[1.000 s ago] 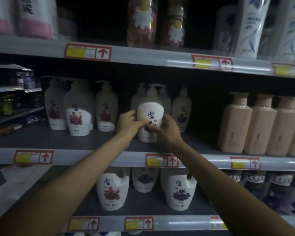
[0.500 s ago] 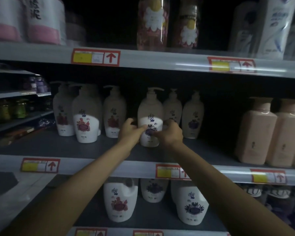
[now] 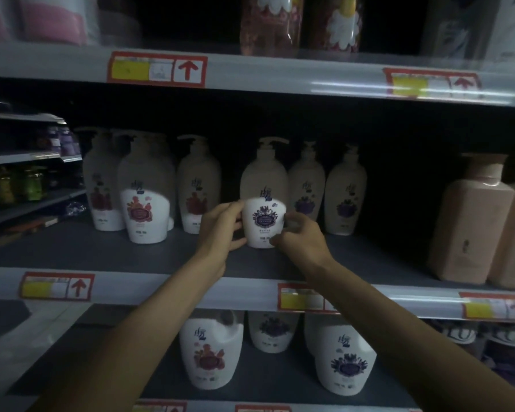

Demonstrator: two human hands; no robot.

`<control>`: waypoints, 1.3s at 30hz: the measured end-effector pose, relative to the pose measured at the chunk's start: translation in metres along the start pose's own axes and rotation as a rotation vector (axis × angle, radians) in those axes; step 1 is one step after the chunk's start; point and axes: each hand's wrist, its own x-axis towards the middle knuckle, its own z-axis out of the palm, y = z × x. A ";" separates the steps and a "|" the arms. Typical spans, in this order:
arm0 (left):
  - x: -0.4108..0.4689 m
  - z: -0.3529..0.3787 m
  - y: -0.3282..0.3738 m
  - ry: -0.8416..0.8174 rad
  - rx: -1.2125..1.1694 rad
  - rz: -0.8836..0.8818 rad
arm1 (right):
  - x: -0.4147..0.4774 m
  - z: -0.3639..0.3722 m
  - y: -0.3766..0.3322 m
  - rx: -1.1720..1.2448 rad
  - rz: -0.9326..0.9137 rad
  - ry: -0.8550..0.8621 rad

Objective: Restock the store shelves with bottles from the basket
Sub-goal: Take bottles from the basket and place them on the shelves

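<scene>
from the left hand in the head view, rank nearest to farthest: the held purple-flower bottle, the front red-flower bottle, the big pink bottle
1. Purple-flower bottle: gripped by the left hand, centre.
2. Red-flower bottle: stands a little to the hand's left, apart from it.
3. Pink bottle: far off to the right.

Both forearms bare to the frame edge — left hand and right hand bare too.
</scene>
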 end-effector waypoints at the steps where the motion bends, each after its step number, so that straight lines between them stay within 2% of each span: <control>1: 0.000 0.000 0.000 0.000 -0.002 -0.006 | 0.000 0.000 0.000 0.004 0.005 -0.010; 14: 0.004 0.000 0.000 -0.070 0.057 -0.092 | 0.012 0.007 0.000 0.059 0.046 -0.131; 19: 0.007 0.000 -0.002 -0.103 0.064 -0.111 | 0.018 0.006 -0.002 0.076 0.120 -0.164; 39: -0.002 0.005 0.008 -0.178 0.157 -0.167 | 0.006 0.001 -0.014 0.086 0.177 -0.182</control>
